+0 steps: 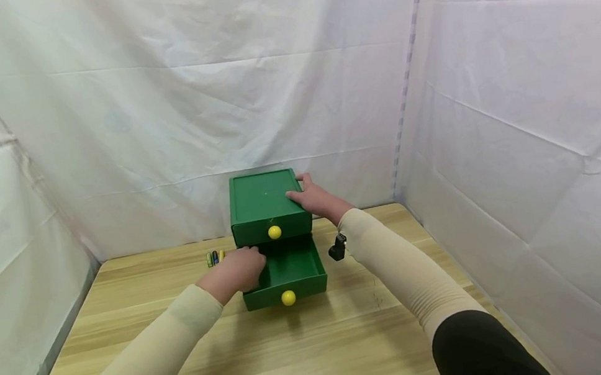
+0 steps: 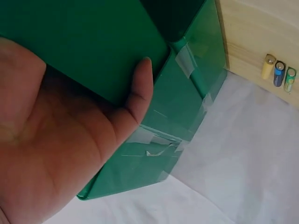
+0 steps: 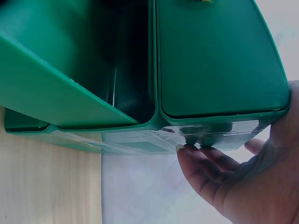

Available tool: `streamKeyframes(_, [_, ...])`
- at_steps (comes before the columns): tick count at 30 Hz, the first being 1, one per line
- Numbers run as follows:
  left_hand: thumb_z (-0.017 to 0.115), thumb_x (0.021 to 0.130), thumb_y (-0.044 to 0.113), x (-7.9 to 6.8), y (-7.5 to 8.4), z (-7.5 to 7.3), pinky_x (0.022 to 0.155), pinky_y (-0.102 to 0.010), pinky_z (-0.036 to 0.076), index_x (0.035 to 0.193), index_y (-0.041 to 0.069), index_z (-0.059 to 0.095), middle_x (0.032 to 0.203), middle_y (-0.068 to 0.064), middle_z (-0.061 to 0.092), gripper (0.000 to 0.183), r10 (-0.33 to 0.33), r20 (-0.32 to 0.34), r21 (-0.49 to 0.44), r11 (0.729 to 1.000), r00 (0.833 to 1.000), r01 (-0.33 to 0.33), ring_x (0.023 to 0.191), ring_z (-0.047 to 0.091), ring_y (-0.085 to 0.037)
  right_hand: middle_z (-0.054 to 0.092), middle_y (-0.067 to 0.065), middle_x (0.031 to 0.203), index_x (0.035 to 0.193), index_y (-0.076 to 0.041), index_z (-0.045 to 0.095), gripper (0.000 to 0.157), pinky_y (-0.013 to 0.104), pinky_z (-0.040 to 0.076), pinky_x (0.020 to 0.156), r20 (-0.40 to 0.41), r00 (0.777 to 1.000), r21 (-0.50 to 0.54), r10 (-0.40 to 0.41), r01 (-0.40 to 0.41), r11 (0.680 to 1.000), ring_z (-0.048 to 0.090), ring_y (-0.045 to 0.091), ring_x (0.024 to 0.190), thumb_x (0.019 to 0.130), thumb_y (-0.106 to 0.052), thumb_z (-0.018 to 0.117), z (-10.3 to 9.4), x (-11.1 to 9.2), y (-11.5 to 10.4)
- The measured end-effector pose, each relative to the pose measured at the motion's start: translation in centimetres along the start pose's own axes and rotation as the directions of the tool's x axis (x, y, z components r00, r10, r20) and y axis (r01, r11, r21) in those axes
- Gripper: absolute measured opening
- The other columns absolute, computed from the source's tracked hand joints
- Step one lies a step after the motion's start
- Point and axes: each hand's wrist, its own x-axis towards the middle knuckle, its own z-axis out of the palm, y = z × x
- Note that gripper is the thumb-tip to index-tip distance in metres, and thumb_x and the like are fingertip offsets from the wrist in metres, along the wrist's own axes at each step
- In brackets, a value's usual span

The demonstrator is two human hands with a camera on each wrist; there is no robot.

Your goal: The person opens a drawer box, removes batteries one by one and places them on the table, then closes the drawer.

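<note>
A green two-drawer box (image 1: 263,195) stands on the wooden table (image 1: 320,347). Its lower drawer (image 1: 293,266) is pulled out; the upper one is closed. Each drawer has a yellow knob (image 1: 288,298). My left hand (image 1: 237,270) curls over the left wall of the open drawer. The left wrist view shows its thumb (image 2: 138,100) lying against the green wall (image 2: 93,42), with the fingers hidden. My right hand (image 1: 316,201) rests on the box's top right edge, its fairly straight fingers (image 3: 205,161) touching the taped green side (image 3: 140,140).
Three small batteries (image 1: 215,257) lie side by side on the table just left of the box, also seen in the left wrist view (image 2: 279,73). White cloth walls (image 1: 523,122) close in the table at the back and on both sides.
</note>
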Motion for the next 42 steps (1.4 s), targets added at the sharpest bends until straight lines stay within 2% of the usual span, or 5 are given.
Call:
streamKeyframes(8, [0.072, 0.091, 0.02, -0.4, -0.1, -0.2, 0.062, -0.033, 0.044, 0.073, 0.018, 0.059, 0.085, -0.002, 0.053, 0.023, -0.008, 0.043, -0.132, 0.991, 0.999, 0.014, 0.067, 0.049, -0.017, 0.04, 0.019, 0.152, 0.158, -0.021, 0.01, 0.074, 0.053, 0.041, 0.109, 0.002, 1.0, -0.011, 0.0, 0.0, 1.0, 0.046, 0.034, 0.136, 0.103, -0.047, 0.053, 0.1, -0.1, 0.0])
streamKeyframes(22, [0.075, 0.083, 0.019, -2.3, -0.6, -2.2, 0.06, -0.031, 0.043, 0.081, 0.018, 0.056, 0.092, -0.001, 0.048, 0.019, 0.026, -0.068, -0.301, 0.953, 0.997, -0.045, 0.066, 0.05, -0.016, 0.04, 0.019, 0.152, 0.158, -0.023, 0.011, 0.074, 0.054, 0.043, 0.106, 0.004, 1.0, 0.001, -0.003, 0.003, 1.0, 0.05, 0.034, 0.133, 0.103, -0.048, 0.054, 0.0, 0.0, 0.1])
streamKeyframes(30, [0.074, 0.082, 0.02, -3.3, -1.4, -3.2, 0.062, -0.031, 0.045, 0.087, 0.017, 0.059, 0.094, -0.001, 0.047, 0.016, -0.002, -0.079, -0.334, 0.942, 0.997, -0.024, 0.068, 0.052, -0.016, 0.041, 0.021, 0.151, 0.159, -0.018, 0.009, 0.076, 0.054, 0.043, 0.106, 0.007, 1.0, 0.006, -0.005, 0.005, 1.0, 0.051, 0.035, 0.132, 0.104, -0.046, 0.053, 0.0, -0.1, -0.1])
streamKeyframes(37, [0.071, 0.085, 0.02, -4.2, -2.1, -4.1, 0.066, -0.031, 0.047, 0.094, 0.016, 0.062, 0.1, -0.002, 0.048, 0.013, 0.004, -0.063, -0.451, 0.892, 0.998, -0.032, 0.072, 0.053, -0.015, 0.041, 0.022, 0.15, 0.159, -0.017, 0.009, 0.076, 0.054, 0.042, 0.107, 0.01, 1.0, 0.012, -0.003, 0.002, 1.0, 0.05, 0.036, 0.134, 0.104, -0.044, 0.053, -0.1, -0.2, -0.3])
streamKeyframes(42, [0.07, 0.086, 0.02, -4.7, -2.5, -4.6, 0.071, -0.033, 0.047, 0.098, 0.015, 0.064, 0.102, -0.003, 0.051, 0.015, 0.026, -0.082, -0.473, 0.879, 0.996, -0.062, 0.078, 0.053, -0.017, 0.041, 0.021, 0.151, 0.159, -0.017, 0.009, 0.076, 0.053, 0.041, 0.108, 0.007, 1.0, 0.011, -0.004, 0.004, 1.0, 0.049, 0.035, 0.134, 0.104, -0.044, 0.053, 0.0, -0.2, -0.2])
